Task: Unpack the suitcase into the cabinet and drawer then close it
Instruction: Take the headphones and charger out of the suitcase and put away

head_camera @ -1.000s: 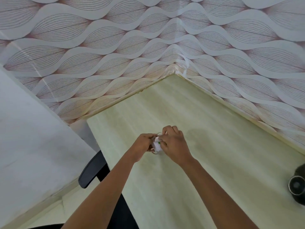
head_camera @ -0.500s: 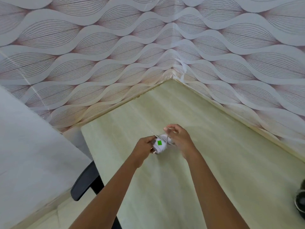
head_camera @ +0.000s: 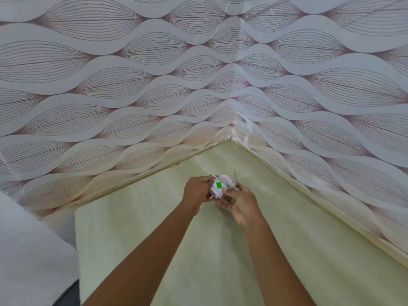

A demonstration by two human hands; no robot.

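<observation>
Closing on the table corner at mid-frame, left grip and right grip stay clamped on the white bundle, which is not stowed yet.

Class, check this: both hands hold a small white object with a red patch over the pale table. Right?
The head view shows the patch is green, not red. The left hand and right hand do hold the white object over the table.
</observation>
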